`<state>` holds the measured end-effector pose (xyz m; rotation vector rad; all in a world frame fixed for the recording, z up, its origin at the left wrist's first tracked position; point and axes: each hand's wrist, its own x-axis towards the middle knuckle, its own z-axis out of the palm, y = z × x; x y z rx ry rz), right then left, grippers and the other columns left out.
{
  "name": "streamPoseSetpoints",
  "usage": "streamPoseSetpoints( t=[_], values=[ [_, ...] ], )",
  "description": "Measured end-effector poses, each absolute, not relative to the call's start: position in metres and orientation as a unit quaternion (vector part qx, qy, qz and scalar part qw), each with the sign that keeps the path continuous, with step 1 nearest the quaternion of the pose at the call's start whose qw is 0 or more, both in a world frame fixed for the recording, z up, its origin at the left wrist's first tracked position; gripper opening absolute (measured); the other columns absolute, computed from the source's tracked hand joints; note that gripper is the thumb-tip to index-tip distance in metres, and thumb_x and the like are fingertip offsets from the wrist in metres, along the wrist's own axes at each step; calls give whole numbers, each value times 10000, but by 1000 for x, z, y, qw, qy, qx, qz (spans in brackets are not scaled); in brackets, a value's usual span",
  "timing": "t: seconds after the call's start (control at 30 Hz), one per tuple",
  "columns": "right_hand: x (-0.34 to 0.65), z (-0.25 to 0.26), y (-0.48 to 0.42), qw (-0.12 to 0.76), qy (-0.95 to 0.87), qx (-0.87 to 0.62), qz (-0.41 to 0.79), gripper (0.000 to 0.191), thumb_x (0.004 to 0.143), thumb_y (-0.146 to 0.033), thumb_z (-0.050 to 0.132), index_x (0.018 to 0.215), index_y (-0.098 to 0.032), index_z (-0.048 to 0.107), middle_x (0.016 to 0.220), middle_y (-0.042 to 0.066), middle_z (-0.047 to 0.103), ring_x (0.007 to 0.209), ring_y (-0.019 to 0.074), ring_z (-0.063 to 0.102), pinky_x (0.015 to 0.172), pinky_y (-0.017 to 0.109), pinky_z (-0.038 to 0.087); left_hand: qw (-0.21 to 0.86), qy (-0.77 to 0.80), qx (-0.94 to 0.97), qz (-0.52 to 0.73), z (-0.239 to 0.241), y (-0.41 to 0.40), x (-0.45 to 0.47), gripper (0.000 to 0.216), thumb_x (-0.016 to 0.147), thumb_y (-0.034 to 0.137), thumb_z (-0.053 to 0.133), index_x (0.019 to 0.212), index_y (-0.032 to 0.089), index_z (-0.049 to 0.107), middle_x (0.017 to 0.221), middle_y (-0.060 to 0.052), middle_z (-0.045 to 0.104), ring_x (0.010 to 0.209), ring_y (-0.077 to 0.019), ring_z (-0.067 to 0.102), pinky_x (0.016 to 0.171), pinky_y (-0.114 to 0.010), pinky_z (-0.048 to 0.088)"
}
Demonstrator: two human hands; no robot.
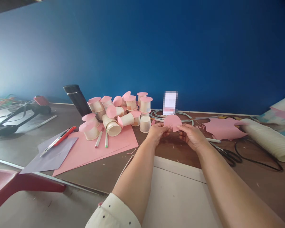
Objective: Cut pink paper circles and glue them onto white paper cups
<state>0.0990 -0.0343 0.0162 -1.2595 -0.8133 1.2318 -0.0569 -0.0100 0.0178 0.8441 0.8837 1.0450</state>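
A round pink paper disc (172,122) is held up between my two hands above the table. My left hand (158,131) pinches its lower left edge, and my right hand (189,134) pinches the lower right edge. Left of my hands stands a cluster of paper cups, several with pink discs on their ends; one bare cup (145,124) stands upside down nearest my left hand. To the right of my right hand lies a cut pink paper sheet (224,128) with curved edges. A pair of black-handled scissors (228,156) lies below it.
A long stack of paper cups (268,139) lies at right. Pink sheets (95,155), a purple sheet (59,155), a red cutter (59,139) and two markers (106,138) lie at left. A black flask (77,99) leans behind them. A phone (170,103) stands by coiled cable.
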Motion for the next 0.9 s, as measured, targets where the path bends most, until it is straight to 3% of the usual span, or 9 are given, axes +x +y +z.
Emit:
streamPoseSetpoints(
  t=[0.7,0.9],
  values=[
    [92,20,-38,563,-360,-528,523,246,602,-268,844,783,-171,707,652,-34,597,536,60,490,451,157,438,702,381,372,472,19,-11,-55,116,694,102,783,723,96,671,708,-41,662,619,-87,599,718,-254,526],
    [95,19,-37,567,-347,-536,520,240,607,-253,844,787,-171,708,647,-30,601,539,65,507,455,154,457,716,369,354,476,23,-14,-56,45,782,101,703,744,77,703,727,-63,670,680,-99,625,772,-261,530]
  ],
)
